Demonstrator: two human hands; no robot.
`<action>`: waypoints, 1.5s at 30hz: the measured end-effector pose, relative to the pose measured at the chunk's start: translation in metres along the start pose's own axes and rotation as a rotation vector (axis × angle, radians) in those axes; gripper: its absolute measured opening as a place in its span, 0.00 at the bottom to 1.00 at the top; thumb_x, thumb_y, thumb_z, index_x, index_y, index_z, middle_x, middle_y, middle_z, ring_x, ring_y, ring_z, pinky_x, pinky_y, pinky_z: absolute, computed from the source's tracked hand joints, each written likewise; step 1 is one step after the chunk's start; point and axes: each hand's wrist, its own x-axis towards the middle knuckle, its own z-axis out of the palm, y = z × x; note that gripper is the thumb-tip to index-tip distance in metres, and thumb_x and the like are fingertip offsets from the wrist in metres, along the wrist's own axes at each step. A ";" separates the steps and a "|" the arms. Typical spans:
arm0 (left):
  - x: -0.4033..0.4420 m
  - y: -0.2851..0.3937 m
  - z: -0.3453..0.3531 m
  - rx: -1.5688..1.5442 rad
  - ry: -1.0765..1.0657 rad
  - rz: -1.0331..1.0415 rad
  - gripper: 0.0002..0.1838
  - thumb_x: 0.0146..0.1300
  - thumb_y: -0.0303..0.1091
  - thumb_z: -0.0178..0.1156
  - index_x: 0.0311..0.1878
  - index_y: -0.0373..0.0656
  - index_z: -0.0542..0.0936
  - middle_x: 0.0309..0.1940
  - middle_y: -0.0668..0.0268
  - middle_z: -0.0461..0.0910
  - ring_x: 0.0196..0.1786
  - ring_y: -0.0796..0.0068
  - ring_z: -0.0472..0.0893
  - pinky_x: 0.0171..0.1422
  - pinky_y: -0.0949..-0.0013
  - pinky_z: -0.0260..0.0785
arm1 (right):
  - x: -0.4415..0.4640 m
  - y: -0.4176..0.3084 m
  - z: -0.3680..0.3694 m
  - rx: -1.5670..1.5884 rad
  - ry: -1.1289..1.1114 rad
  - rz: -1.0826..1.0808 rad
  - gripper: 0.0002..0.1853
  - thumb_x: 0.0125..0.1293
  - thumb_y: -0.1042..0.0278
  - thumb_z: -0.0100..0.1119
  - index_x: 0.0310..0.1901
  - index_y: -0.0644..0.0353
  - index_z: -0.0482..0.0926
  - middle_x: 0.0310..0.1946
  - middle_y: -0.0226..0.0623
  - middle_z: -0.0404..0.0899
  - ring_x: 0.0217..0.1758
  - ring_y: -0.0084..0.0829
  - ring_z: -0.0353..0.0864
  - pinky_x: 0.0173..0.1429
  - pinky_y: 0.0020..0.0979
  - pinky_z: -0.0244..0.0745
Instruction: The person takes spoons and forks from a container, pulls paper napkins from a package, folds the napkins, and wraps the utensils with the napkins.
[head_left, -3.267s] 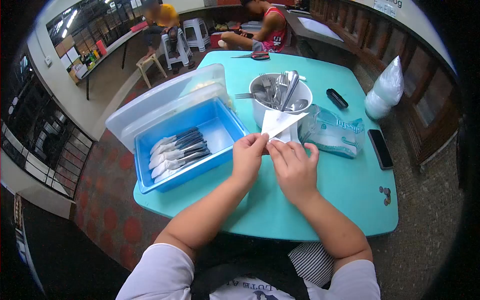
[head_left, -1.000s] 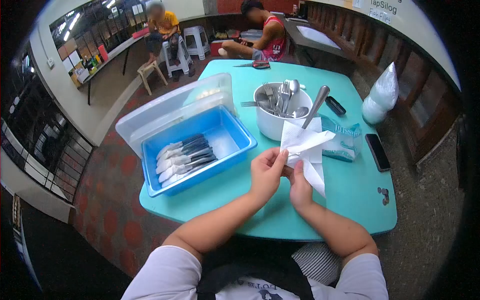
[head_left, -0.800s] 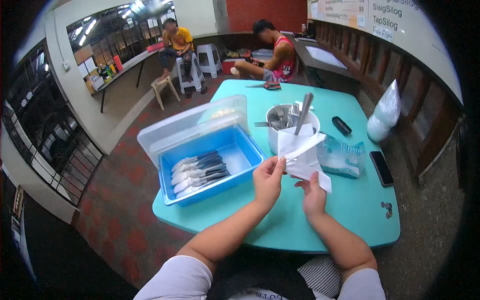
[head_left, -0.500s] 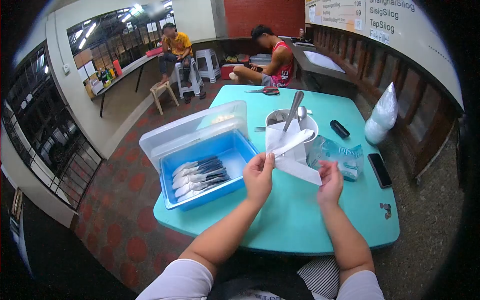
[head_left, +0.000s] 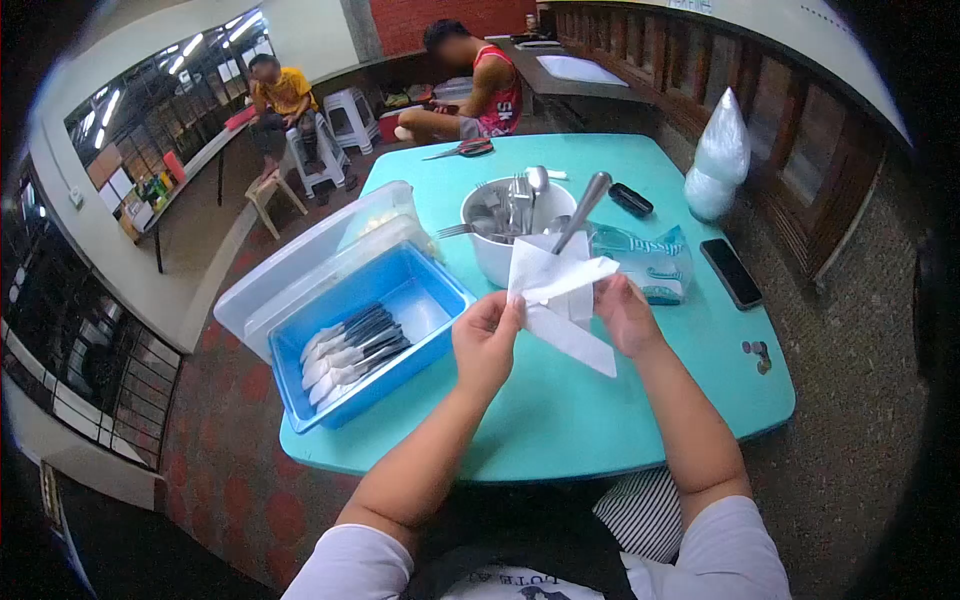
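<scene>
I am in what looks like a small eatery: mid-frame, a white pail (head_left: 490,260) bristles with forks (head_left: 520,205) and spoons (head_left: 538,180); left of it, a blue tub (head_left: 425,305) holds white-wrapped cutlery (head_left: 342,356); at upper left, plastic stools (head_left: 350,120) stand near a counter (head_left: 205,155) bearing bottles (head_left: 157,188).

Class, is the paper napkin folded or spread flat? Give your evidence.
Partly folded: the napkin, pinched by the left hand, has one flap crossing its front and another sticking out below.
</scene>
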 end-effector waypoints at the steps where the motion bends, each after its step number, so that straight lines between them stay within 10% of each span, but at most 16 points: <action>1: -0.002 0.001 0.001 -0.005 0.003 -0.012 0.10 0.68 0.33 0.58 0.38 0.34 0.81 0.27 0.74 0.78 0.30 0.87 0.74 0.36 0.80 0.65 | 0.004 0.006 -0.004 0.139 -0.087 0.086 0.39 0.60 0.41 0.62 0.61 0.66 0.66 0.57 0.38 0.72 0.60 0.31 0.71 0.67 0.36 0.62; 5: -0.003 -0.013 0.000 0.104 -0.074 0.035 0.10 0.66 0.32 0.58 0.38 0.33 0.82 0.27 0.73 0.79 0.30 0.87 0.75 0.36 0.79 0.67 | -0.002 -0.004 0.010 0.174 -0.289 0.123 0.45 0.51 0.45 0.72 0.63 0.66 0.63 0.60 0.40 0.71 0.65 0.33 0.69 0.68 0.36 0.63; 12: -0.004 -0.009 0.005 0.305 -0.135 0.086 0.11 0.65 0.32 0.59 0.37 0.33 0.82 0.24 0.68 0.80 0.29 0.84 0.77 0.35 0.76 0.69 | -0.009 -0.013 0.051 -0.158 0.155 0.064 0.13 0.59 0.74 0.66 0.45 0.66 0.81 0.39 0.32 0.83 0.40 0.22 0.80 0.45 0.26 0.75; 33: 0.017 -0.024 -0.015 -0.085 -0.373 -0.476 0.14 0.62 0.34 0.63 0.46 0.34 0.82 0.35 0.67 0.82 0.33 0.81 0.78 0.38 0.77 0.71 | -0.008 -0.007 0.051 -0.369 0.213 0.059 0.13 0.57 0.74 0.67 0.43 0.67 0.81 0.37 0.35 0.83 0.37 0.24 0.81 0.42 0.27 0.76; 45: 0.019 -0.037 -0.017 0.005 -0.361 -0.415 0.14 0.63 0.34 0.63 0.45 0.33 0.81 0.35 0.65 0.82 0.34 0.78 0.78 0.40 0.75 0.71 | -0.005 0.007 0.045 -0.309 0.247 0.043 0.15 0.56 0.73 0.68 0.45 0.67 0.80 0.38 0.35 0.83 0.39 0.24 0.81 0.43 0.27 0.76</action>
